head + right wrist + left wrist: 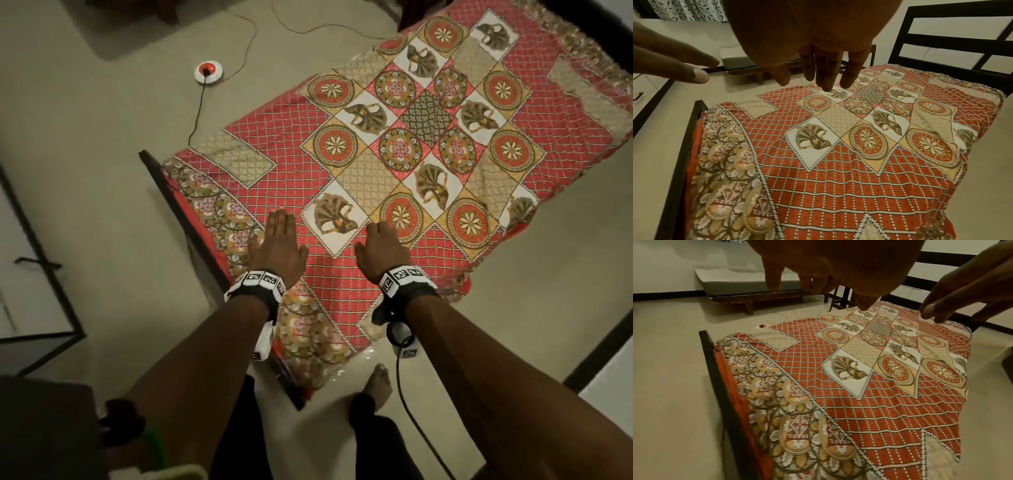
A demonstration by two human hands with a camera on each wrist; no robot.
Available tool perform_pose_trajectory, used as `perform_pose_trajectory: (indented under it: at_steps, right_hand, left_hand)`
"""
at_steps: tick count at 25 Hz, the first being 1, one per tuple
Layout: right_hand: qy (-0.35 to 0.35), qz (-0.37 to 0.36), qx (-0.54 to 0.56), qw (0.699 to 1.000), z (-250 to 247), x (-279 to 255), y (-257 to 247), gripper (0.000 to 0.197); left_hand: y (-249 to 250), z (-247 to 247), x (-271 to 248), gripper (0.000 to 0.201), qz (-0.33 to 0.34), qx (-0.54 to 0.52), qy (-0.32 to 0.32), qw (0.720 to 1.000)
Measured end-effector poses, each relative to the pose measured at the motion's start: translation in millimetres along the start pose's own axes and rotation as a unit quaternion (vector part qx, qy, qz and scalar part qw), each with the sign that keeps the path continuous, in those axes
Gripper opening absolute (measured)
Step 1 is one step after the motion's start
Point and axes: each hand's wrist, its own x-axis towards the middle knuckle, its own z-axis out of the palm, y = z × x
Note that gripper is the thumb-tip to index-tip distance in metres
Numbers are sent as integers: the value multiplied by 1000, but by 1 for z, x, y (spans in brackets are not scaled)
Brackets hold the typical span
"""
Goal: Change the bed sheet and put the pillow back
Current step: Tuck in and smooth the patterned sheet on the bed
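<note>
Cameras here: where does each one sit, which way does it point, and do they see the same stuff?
Head: worn on the head, looking down at the bed sheet; both forearms, left hand, right hand and a foot show.
Left wrist: under the left palm, looking along the bed; its fingers show.
Right wrist: under the right palm, facing the headboard; its fingers show.
Shared: all three show the sheet and both open hands above it.

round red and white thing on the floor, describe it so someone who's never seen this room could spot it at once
Start at the bed covered by the red patterned cotton sheet. On the beige floor beside its long edge, away from both hands, lies a small round white disc with a red centre. A black cable plugs into it, and nothing else on the floor is round or red.
</note>
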Motion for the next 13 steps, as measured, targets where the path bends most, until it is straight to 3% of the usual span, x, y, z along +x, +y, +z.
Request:
perform_pose_trajectory:
  at_steps: [1,2,3,5,6,10,13]
  right_hand:
    - [1,8,2,1000,14,1,-55,51]
    - [-1,14,3,1000,14,0,-61,53]
    - [-4,39,6,999,26,2,-119,55]
    - [-6,51,16,999,31,-2,-131,54]
    - [-14,55,10,998,39,6,-190,53]
    - [-29,50,30,998,51,14,-279,49]
    - [-21,25,40,999,50,36,-335,49]
  left_hand:
    - [-57,-12,-2,75,8,-5,2,1000]
    - [-64,-15,-1,74,6,2,-4,1000]
    - [-123,-29,-1,74,17,-1,-25,1000]
    - [-139,-30,-11,74,22,5,-26,999]
    - [-198,-48,-11,74,20,8,-24,999]
    - [-282,-79,-13,73,-9,21,-26,999]
    - [-319,-101,2,73,-21,9,-21,1000]
